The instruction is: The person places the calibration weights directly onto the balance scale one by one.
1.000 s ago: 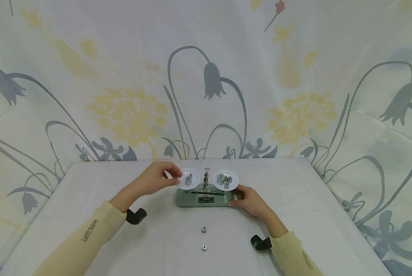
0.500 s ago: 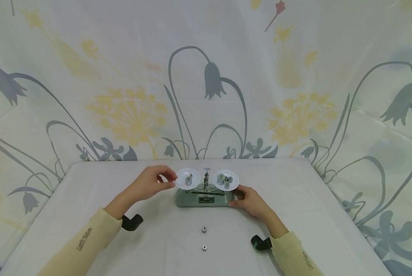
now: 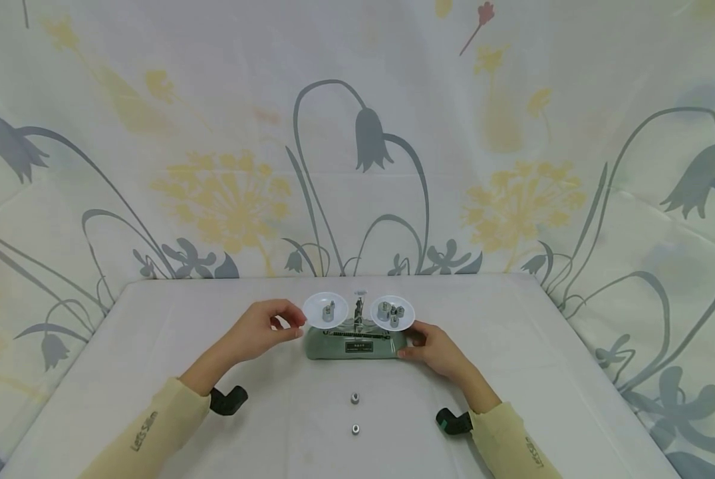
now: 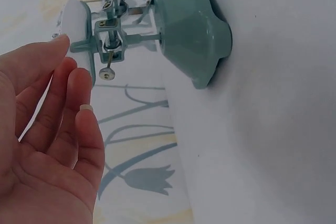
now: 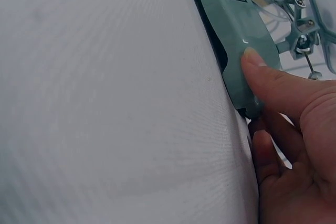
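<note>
A green two-pan balance scale [image 3: 327, 347] stands on the white-covered table. On its left white pan [image 3: 314, 307] are a larger metal weight [image 3: 328, 315] and a smaller one. Several metal weights [image 3: 384, 311] stand on the right pan [image 3: 408, 318]. My left hand [image 3: 260, 329] is beside the left pan with fingers loosely bent and nothing held; in the left wrist view its thumb overlaps the pan's edge, and I cannot tell whether they touch. My right hand [image 3: 435, 348] grips the right end of the base, thumb in front [image 5: 255, 62] and fingers partly hidden behind it.
Two small metal weights, one nearer the scale [image 3: 354, 398] and one farther front [image 3: 355, 430], stand on the table before the scale. A flower-patterned curtain [image 3: 237, 199] hangs behind and at both sides. Black wrist cameras [image 3: 229, 400] sit below both wrists.
My left hand has drawn back leftward from over the left pan's rim to just outside it, and dropped slightly. The right hand stays on the base, and the weights keep their places.
</note>
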A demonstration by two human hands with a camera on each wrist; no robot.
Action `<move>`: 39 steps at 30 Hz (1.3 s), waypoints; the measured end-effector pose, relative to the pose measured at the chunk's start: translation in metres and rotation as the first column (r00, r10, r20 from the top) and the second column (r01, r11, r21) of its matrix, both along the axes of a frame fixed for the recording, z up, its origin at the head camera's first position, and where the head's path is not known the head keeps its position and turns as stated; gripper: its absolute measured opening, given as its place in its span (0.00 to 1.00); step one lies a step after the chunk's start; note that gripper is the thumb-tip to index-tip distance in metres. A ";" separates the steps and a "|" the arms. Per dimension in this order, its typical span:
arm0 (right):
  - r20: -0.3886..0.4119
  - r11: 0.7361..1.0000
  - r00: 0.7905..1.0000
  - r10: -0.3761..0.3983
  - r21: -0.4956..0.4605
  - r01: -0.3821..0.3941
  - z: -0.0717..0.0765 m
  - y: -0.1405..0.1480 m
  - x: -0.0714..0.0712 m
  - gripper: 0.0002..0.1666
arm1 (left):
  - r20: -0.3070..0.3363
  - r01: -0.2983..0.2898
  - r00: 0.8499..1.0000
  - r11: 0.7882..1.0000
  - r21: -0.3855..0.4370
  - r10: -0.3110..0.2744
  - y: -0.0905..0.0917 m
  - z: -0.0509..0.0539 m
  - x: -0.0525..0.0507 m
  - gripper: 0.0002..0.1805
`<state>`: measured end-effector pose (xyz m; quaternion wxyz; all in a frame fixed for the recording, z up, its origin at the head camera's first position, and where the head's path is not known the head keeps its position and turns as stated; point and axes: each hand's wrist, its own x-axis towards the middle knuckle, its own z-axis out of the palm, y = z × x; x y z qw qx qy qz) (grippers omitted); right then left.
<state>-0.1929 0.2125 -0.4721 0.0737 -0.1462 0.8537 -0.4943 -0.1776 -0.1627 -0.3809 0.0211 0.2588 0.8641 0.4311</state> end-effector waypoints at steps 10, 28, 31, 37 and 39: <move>0.008 1.000 1.000 -0.009 -0.005 0.009 0.000 -0.001 -0.001 0.38 | 0.044 0.033 0.998 0.999 0.042 -0.034 0.005 -0.015 0.008 0.08; -0.002 1.000 1.000 -0.007 -0.001 0.007 0.000 -0.001 0.000 0.37 | 0.096 0.114 0.988 0.991 0.067 -0.120 0.015 -0.036 0.018 0.07; -0.025 1.000 1.000 0.003 0.003 -0.003 0.006 -0.002 0.003 0.36 | 0.088 0.142 0.985 0.985 0.097 -0.151 0.017 -0.040 0.019 0.07; -0.023 1.000 1.000 -0.005 0.006 0.005 0.007 -0.004 0.004 0.36 | 0.082 0.183 0.977 0.973 0.144 -0.196 0.024 -0.048 0.023 0.07; -0.017 1.000 1.000 -0.009 0.008 0.009 0.000 -0.001 0.000 0.36 | 0.083 0.193 0.975 0.969 0.152 -0.207 0.027 -0.050 0.024 0.07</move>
